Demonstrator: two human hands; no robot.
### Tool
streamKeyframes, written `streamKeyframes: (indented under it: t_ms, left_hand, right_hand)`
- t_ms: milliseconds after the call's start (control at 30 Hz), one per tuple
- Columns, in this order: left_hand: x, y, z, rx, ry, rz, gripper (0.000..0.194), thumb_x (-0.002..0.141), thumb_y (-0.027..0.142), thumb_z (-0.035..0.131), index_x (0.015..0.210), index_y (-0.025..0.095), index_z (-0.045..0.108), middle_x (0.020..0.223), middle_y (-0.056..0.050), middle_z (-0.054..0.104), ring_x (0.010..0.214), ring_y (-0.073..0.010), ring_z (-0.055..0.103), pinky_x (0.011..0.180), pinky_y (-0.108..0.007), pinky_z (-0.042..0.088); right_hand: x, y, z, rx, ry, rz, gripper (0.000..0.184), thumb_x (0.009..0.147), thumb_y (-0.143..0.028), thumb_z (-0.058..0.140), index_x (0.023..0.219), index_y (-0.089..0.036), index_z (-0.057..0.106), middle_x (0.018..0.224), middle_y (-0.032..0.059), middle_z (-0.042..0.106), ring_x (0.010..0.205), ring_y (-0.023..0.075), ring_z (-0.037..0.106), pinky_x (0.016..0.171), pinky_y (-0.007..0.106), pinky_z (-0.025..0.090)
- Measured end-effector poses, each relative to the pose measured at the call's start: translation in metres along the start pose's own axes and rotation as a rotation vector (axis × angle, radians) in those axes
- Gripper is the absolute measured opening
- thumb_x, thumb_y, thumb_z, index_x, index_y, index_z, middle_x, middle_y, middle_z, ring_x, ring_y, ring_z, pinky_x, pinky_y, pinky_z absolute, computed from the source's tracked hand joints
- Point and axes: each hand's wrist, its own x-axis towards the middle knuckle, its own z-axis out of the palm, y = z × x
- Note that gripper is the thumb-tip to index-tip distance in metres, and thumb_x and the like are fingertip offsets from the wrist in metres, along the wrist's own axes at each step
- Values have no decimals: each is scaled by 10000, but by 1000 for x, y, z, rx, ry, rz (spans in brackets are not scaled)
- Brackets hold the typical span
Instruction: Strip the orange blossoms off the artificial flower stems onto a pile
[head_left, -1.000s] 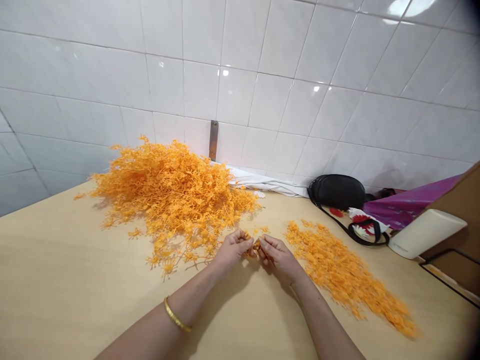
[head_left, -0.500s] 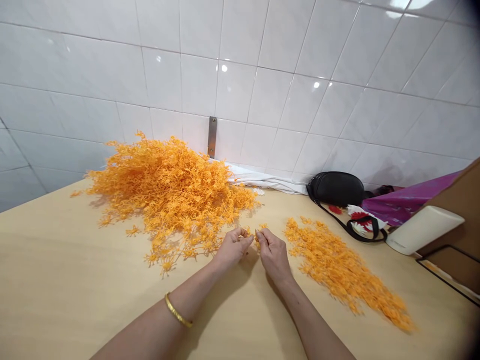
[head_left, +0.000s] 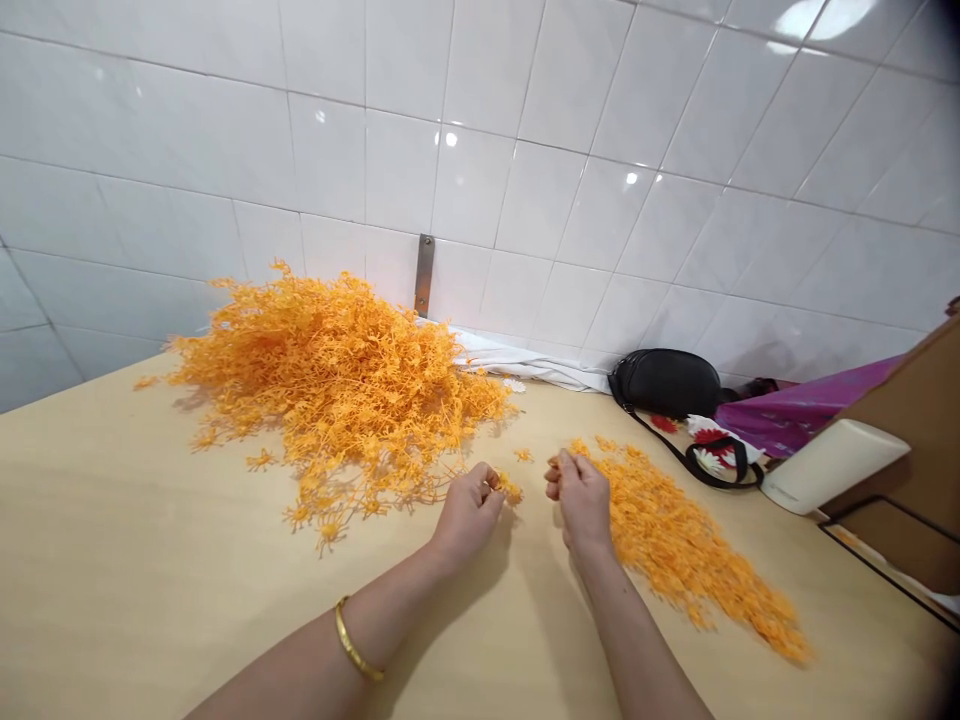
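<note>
My left hand (head_left: 465,518) is closed in a pinch on a small orange plastic flower piece (head_left: 510,488), which pokes out past the fingertips over the table. My right hand (head_left: 585,502) has its fingers curled together beside the smaller orange heap (head_left: 686,545); whatever lies inside them, if anything, is hidden. Left of my hands rises a large tangled pile of orange plastic flower pieces (head_left: 337,375) with thin stems. One loose orange piece (head_left: 523,455) rests on the table between the two heaps.
Along the tiled wall lie a white cloth (head_left: 532,362) and a black pouch (head_left: 667,382) with a strap. Red and white flowers (head_left: 709,445), a purple sheet (head_left: 806,405), a cream bottle (head_left: 836,468) and a brown board (head_left: 915,480) stand at the right.
My hands have drawn apart: the right one moved right toward the smaller heap. An orange piece now shows clearly at my left fingertips. The view shifted slightly.
</note>
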Motion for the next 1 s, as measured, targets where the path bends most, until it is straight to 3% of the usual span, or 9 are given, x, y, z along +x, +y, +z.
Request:
streamKeyframes:
  t_ms: [100, 200, 367, 467, 600, 733, 767, 833, 1000]
  left_hand:
    - [1, -4, 0, 230, 48, 73, 71, 678, 129, 422, 631, 182, 420, 466, 58, 347, 458, -77, 322, 460, -199, 213]
    - [2, -4, -2, 407, 85, 78, 83, 681, 118, 409, 635, 183, 431, 507, 44, 391, 506, -89, 360, 496, -207, 228]
    - [1, -1, -5, 529, 59, 51, 60, 716, 155, 408, 685, 183, 451, 513, 35, 405, 502, -100, 375, 494, -216, 225]
    - [0, 0, -3, 550, 51, 52, 68, 749, 203, 395, 731, 181, 457, 517, 28, 418, 498, -106, 377, 492, -221, 214]
    - [-1, 1, 1, 599, -14, 88, 211, 784, 219, 333, 589, 179, 402, 480, 24, 375, 464, -99, 341, 485, -235, 184]
    - [-3, 2, 0, 611, -20, 88, 245, 771, 215, 337, 529, 181, 319, 441, 39, 286, 441, -93, 297, 480, -241, 168]
    - [-4, 2, 0, 591, -12, 86, 249, 771, 222, 338, 527, 182, 302, 443, 41, 278, 443, -92, 294, 480, -239, 169]
    - [-5, 1, -2, 525, 3, 84, 258, 776, 240, 334, 531, 183, 277, 455, 43, 283, 454, -90, 300, 479, -233, 177]
    - [-3, -2, -4, 368, 5, 99, 238, 786, 276, 324, 566, 186, 310, 489, 45, 314, 482, -89, 321, 482, -219, 212]
  right_hand:
    - [-12, -8, 14, 108, -143, 115, 276, 694, -394, 535, 844, -162, 544, 585, -26, 501, 414, 61, 383, 423, 201, 302]
    - [-22, -17, 21, 138, -352, 159, 297, 700, -416, 536, 842, -157, 564, 611, -26, 489, 422, 48, 361, 421, 193, 285]
    - [-31, -18, 24, -10, -521, 19, 247, 708, -402, 538, 716, -156, 561, 650, -4, 534, 536, 87, 442, 498, 205, 340]
    - [-34, -12, 29, -97, -409, -75, 235, 733, -382, 504, 637, -167, 512, 572, -27, 487, 533, 93, 423, 499, 206, 330]
    - [-23, -6, 25, -119, -155, -103, 230, 735, -355, 493, 592, -185, 433, 522, -52, 421, 482, 85, 371, 463, 206, 306]
    - [2, -3, -1, 110, 394, 135, 209, 720, -312, 466, 584, -205, 349, 482, -74, 372, 399, 71, 336, 403, 205, 298]
    - [7, -3, -7, 154, 436, 204, 184, 708, -289, 473, 596, -204, 353, 483, -75, 382, 389, 67, 346, 396, 201, 299]
    - [10, -2, -14, 220, 365, 306, 91, 670, -228, 496, 680, -199, 410, 519, -63, 452, 386, 62, 380, 395, 194, 304]
    - [0, -7, -7, 287, 10, 333, 261, 616, -264, 572, 853, -179, 502, 559, -61, 479, 372, 34, 353, 389, 175, 266]
